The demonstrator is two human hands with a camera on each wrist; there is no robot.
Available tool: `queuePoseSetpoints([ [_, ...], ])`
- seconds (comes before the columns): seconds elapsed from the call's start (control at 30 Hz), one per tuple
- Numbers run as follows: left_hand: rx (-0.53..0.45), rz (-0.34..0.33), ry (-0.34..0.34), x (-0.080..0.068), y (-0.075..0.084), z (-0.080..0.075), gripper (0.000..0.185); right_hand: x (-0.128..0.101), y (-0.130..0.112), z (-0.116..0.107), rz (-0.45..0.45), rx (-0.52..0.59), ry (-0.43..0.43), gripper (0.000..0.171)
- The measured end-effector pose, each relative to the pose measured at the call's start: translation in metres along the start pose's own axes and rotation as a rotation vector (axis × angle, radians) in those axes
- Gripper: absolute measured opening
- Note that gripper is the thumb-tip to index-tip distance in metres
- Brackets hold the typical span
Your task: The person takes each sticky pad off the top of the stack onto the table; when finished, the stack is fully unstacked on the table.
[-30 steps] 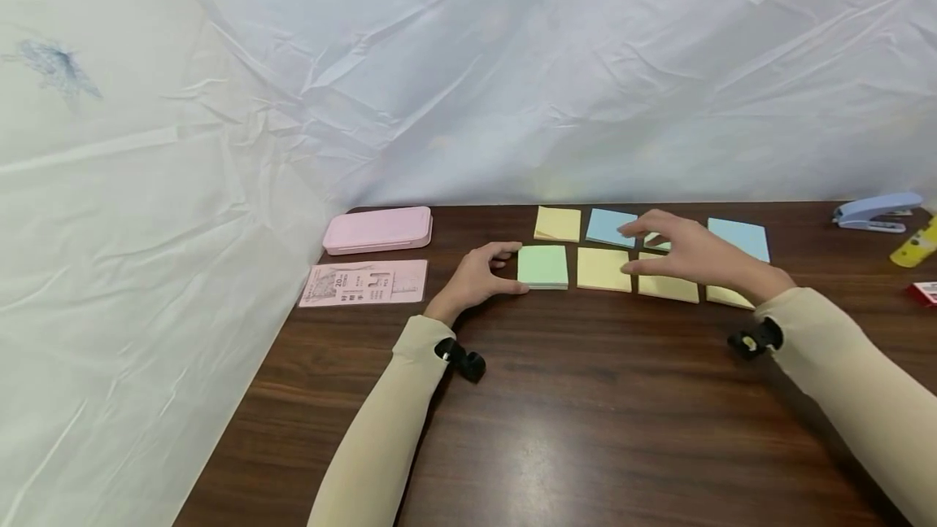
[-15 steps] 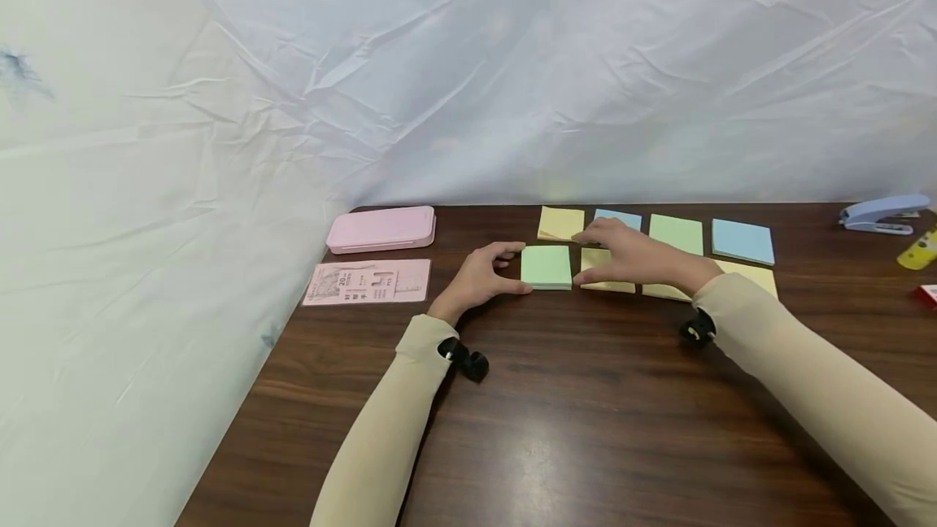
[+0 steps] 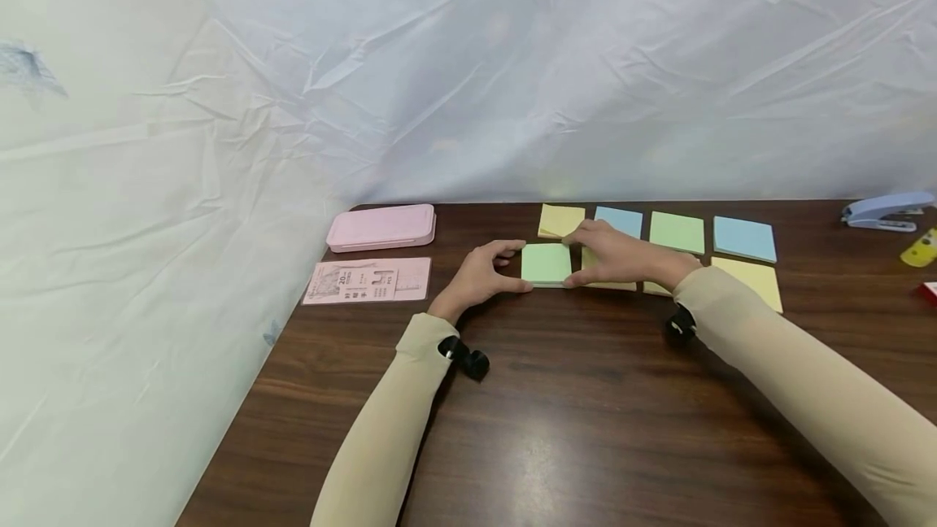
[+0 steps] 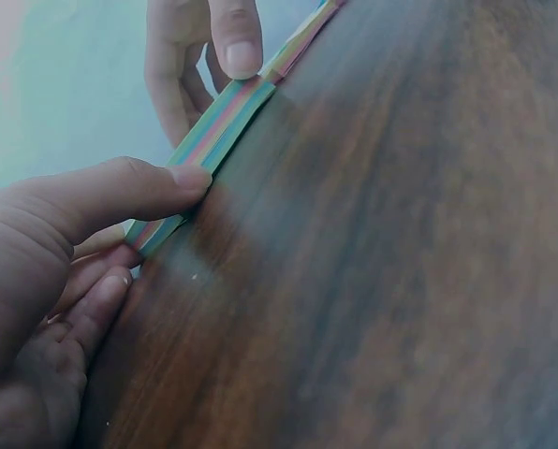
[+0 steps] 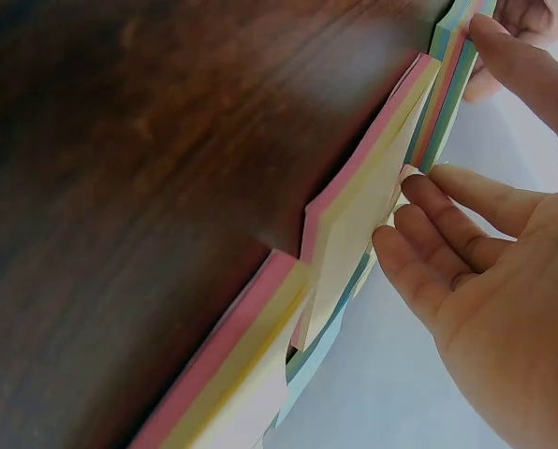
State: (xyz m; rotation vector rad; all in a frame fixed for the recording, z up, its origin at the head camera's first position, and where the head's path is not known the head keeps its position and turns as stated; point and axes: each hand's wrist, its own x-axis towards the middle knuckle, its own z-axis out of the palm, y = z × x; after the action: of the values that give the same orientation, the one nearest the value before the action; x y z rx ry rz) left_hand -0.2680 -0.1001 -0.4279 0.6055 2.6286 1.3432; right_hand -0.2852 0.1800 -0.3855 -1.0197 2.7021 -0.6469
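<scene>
A green-topped sticky note pad (image 3: 546, 264) lies on the dark wooden table, its side striped in several colours in the left wrist view. My left hand (image 3: 479, 275) grips its left end, thumb at the front edge and fingers behind. From the right, my right hand (image 3: 615, 254) holds the other end between thumb and fingers. Beneath that hand, a yellow pad is partly hidden; another yellow pad (image 3: 748, 281) lies by the right sleeve. Behind them sit a yellow pad (image 3: 561, 220), a blue pad (image 3: 618, 220), a green pad (image 3: 677, 232) and a second blue pad (image 3: 744, 238).
At the back left are a pink case (image 3: 382, 228) and a printed pink packet (image 3: 368, 280). On the far right stand a lavender stapler (image 3: 886, 210), a yellow tube (image 3: 921, 249) and a red-edged item (image 3: 930, 291). A white sheet (image 3: 468, 104) hangs along the table's back edge.
My right hand has moved left and down, from over the other pads to the right end of the green-topped pad. The left hand has stayed at the pad's left end.
</scene>
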Motion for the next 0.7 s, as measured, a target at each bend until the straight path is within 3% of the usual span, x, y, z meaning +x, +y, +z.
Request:
queuePoseSetpoints([
  [0.7,-0.002,0.016,0.002,0.000,-0.001,-0.001,0.069,-0.006,-0.002,-0.014,-0.001,-0.002,0.097,0.073],
])
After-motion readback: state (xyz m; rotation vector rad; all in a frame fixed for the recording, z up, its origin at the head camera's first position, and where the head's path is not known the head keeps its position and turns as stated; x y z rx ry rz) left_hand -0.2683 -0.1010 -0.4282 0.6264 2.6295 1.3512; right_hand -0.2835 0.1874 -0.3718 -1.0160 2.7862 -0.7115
